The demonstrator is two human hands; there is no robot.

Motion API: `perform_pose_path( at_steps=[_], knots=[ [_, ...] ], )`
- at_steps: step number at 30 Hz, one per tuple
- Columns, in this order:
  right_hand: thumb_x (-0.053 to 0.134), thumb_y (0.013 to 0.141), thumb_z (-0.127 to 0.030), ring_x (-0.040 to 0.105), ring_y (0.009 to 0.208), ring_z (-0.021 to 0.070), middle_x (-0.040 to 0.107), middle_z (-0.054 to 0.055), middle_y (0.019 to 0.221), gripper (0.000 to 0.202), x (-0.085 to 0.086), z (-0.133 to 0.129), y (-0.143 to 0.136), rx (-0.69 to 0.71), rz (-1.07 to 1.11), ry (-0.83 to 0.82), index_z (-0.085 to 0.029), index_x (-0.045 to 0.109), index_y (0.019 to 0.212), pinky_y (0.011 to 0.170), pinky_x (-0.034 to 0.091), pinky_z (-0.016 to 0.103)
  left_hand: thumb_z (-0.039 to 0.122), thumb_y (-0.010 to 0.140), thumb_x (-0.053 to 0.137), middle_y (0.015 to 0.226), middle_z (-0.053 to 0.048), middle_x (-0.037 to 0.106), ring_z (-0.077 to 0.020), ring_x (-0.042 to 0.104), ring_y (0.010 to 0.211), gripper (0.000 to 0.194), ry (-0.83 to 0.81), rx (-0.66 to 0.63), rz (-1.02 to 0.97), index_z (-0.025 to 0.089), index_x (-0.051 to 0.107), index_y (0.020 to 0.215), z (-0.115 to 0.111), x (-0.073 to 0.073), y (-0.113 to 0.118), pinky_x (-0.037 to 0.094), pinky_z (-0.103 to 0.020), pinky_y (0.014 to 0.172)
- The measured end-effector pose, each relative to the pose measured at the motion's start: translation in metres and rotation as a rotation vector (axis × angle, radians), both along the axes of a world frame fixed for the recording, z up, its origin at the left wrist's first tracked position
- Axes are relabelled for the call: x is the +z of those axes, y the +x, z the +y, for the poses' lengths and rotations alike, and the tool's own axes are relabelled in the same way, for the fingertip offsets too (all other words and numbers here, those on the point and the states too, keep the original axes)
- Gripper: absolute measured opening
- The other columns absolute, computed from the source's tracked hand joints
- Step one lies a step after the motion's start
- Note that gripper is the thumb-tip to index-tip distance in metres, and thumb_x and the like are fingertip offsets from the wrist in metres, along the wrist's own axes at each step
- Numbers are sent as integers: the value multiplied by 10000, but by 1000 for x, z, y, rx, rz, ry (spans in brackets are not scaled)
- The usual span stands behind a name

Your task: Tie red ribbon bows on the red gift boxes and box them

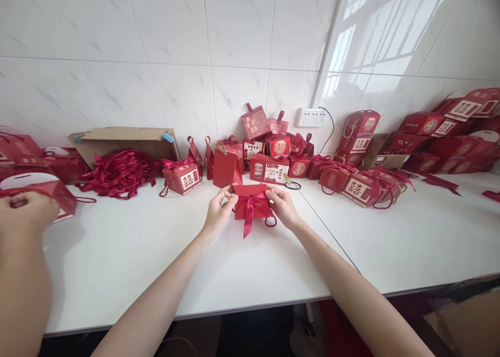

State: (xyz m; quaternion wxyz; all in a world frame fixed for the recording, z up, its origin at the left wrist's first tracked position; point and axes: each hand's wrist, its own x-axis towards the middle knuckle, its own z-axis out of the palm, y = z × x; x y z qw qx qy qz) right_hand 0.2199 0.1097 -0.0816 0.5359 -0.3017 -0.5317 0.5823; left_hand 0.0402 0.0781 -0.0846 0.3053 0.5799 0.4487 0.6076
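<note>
Between my two hands is a small red gift box [240, 211] with a magenta ribbon [250, 206] tied in front, its tails hanging down. A dark red cord loop [271, 221] sticks out at its lower right. My left hand [219, 211] pinches the box's upper left corner between thumb and fingers. On the opposite corner, my right hand [284, 207] grips the upper right edge the same way. Just behind stands a plain red upright box [226, 167] with a tan loop. The far side of the held box is hidden.
At the left edge, another person's hand [29, 211] is on a red box [64, 195]. A magenta ribbon heap [117, 172] lies by an open carton [125, 134]. Finished-looking red boxes [359, 187] and a stack [441, 138] stand right. A socket strip [311, 118] is on the wall.
</note>
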Motion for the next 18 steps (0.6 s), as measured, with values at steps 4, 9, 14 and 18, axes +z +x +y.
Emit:
perform_pose_path(
  at_steps=[4,9,14,18],
  knots=[
    [708,615,-460,511,678,124,584,28,866,385,-2,1,0,-3,26,-7,-169,467,540,586,427,253,341,739,586,1204,-77,581,-227,522,1153,280,-7,-20,-41,198,390,600,-3,2,1,445,-312,871],
    [699,629,-451,547,742,142,592,52,993,350,-6,3,-2,26,59,-26,-163,511,562,625,452,268,310,726,579,1089,-60,604,-191,579,1015,177,42,35,-46,211,455,805,-2,1,2,459,-301,819],
    [661,656,-530,569,869,183,513,66,1264,394,-8,-1,-7,26,-18,30,-164,527,590,685,482,301,302,803,415,1108,-57,513,-200,481,1130,265,86,90,155,237,608,972,-6,1,2,382,-343,985],
    [647,677,-558,571,917,202,519,63,1268,425,-9,-5,-10,25,-69,87,-172,493,584,730,489,325,403,778,506,1079,-69,471,-231,438,1186,248,121,29,208,225,648,876,-12,4,4,333,-355,1044]
  ],
)
